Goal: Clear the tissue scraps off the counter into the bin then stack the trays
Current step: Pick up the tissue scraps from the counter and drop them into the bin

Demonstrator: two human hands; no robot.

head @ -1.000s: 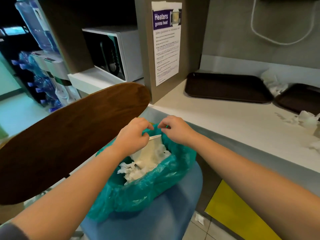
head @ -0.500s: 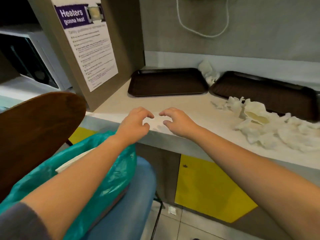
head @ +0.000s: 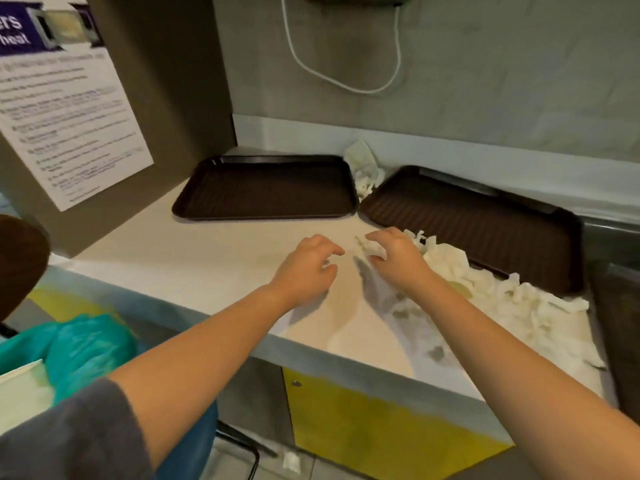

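My right hand (head: 401, 263) pinches a white tissue scrap (head: 376, 251) at the left end of a pile of tissue scraps (head: 502, 299) on the beige counter (head: 214, 258). My left hand (head: 308, 268) hovers just left of it, fingers loosely curled, holding nothing I can make out. Two dark brown trays lie flat at the back: the left tray (head: 266, 188) and the right tray (head: 485, 223), whose front edge the pile touches. More crumpled tissue (head: 363, 166) sits between the trays by the wall. The bin with a teal bag (head: 79, 348) is at lower left.
A pillar with a posted notice (head: 69, 126) bounds the counter on the left. A white cable (head: 346, 81) hangs on the back wall. A brown chair back (head: 17, 258) is at far left. One tissue scrap (head: 291, 460) lies on the floor below the yellow cabinet door (head: 374, 434).
Both hands have moved from above the bin to the counter and rightward to the tissue pile. My right hand has taken hold of a scrap.
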